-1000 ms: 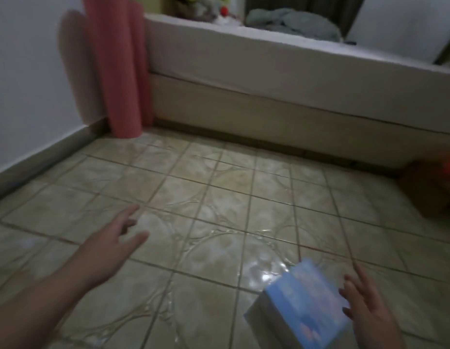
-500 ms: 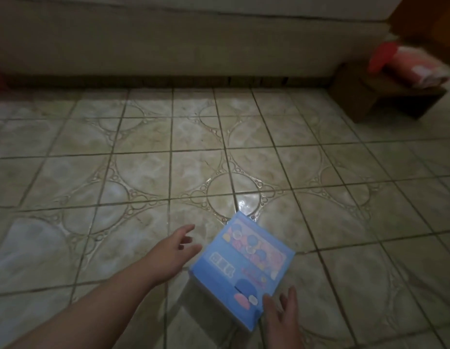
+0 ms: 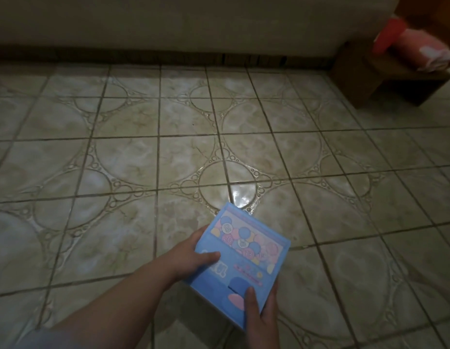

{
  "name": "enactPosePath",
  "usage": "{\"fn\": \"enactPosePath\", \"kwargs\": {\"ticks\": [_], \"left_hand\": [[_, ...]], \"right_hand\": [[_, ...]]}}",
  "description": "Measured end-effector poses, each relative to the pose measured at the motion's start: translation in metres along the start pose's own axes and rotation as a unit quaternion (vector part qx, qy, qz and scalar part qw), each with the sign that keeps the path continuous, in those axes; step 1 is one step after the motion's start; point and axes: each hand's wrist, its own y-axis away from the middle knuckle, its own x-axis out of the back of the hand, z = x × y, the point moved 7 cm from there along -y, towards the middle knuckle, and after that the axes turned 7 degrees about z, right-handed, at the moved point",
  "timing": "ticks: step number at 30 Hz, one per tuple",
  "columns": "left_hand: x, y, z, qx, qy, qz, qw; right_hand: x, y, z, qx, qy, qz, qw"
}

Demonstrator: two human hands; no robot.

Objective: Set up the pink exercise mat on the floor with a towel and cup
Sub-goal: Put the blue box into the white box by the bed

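Observation:
A blue box (image 3: 240,263) printed with pink and blue circles sits low over the tiled floor (image 3: 148,157), held between both hands. My left hand (image 3: 193,258) grips its left side, thumb lying on the top face. My right hand (image 3: 261,316) grips the near right corner, thumb on the top face. At the far right a folded pink towel (image 3: 430,52) lies on a low brown wooden stool (image 3: 365,79), with a red cup-like thing (image 3: 387,34) beside it, blurred. The pink mat is out of view.
The side of a bed base (image 3: 168,28) runs along the back of the room. Patterned beige tiles spread across the whole middle of the view.
My left hand has closed onto the box's left side and my right hand has taken the near corner. The view has swung down and right, so the rolled pink mat has left the frame.

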Motion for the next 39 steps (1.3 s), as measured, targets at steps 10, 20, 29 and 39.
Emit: {"fn": "enactPosePath", "kwargs": {"ticks": [10, 20, 29, 39], "left_hand": [[0.125, 0.067, 0.017, -0.07, 0.171, 0.13, 0.974], [0.334, 0.257, 0.04, -0.221, 0.261, 0.387, 0.856], [0.425, 0.528, -0.043, -0.229, 0.228, 0.592, 0.738], [0.376, 0.781, -0.24, -0.095, 0.246, 0.736, 0.624]], "right_hand": [[-0.095, 0.014, -0.112, 0.113, 0.011, -0.19, 0.975], [-0.277, 0.183, -0.274, 0.208, -0.063, -0.476, 0.852], [-0.36, 0.46, -0.299, 0.224, -0.052, -0.689, 0.687], [-0.348, 0.742, -0.152, 0.182, 0.031, -0.829, 0.529]]}}
